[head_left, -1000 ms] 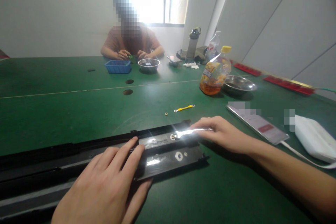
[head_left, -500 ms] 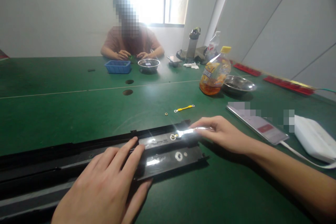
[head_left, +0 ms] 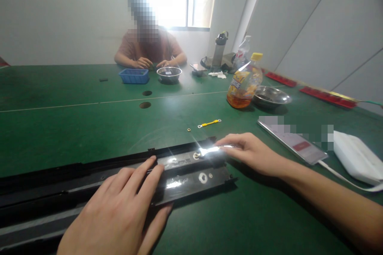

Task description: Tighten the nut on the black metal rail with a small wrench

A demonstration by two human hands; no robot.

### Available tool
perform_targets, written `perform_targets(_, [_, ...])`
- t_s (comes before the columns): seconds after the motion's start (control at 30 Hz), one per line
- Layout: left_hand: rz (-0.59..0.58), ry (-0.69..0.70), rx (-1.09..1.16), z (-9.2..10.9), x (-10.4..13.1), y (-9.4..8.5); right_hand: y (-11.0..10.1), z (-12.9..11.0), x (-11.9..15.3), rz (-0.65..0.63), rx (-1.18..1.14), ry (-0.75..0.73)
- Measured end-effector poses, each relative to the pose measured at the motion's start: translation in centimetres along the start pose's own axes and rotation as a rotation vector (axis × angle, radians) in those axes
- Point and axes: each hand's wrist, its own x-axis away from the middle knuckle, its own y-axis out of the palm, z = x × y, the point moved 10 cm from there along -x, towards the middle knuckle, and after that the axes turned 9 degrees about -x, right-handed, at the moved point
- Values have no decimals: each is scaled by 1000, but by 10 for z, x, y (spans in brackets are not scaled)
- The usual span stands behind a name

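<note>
Two long black rails [head_left: 185,192] lie side by side from the left edge toward the middle of the table. My left hand [head_left: 116,203] clasps them near their right end, fingers across the top and thumb at the near side. My right hand [head_left: 251,149] is closed round a shiny metal wrench [head_left: 209,150]. Its head meets a small nut [head_left: 196,155] on the far rail. The near rail bears a pale ring-shaped hole [head_left: 203,177] with a smaller one beside it. Beyond the rails lie a yellow wire lead with ring terminals [head_left: 209,124] and a loose nut [head_left: 188,130].
Right of my hand are a phone [head_left: 293,141] with a cable and a white box [head_left: 357,155]. A juice bottle [head_left: 243,83] and a metal bowl [head_left: 272,97] stand behind. Across the table sits a person [head_left: 149,50] near a blue basket [head_left: 134,76] and another bowl [head_left: 169,75].
My hands, the rails and the wrench hold almost the same place. The wrench's glare has shifted slightly. The green item at the other person's fingers is now lower and less visible.
</note>
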Motion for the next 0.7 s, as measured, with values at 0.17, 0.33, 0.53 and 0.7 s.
perform_targets(0.17, [2,-3,-3,-1,1,0,-5,1,1,36,27,1])
perform_targets(0.33, [5,-7,-13,-1,-2,-1,-5,1,0,29,46,5])
perform_targets(0.53, [8,-9,-5,-1,-1,-1,-1,2,0,1,56,-10])
perform_targets(0.7, [8,-5,-2,-2,0,1,-2,2,1,12,8,-4])
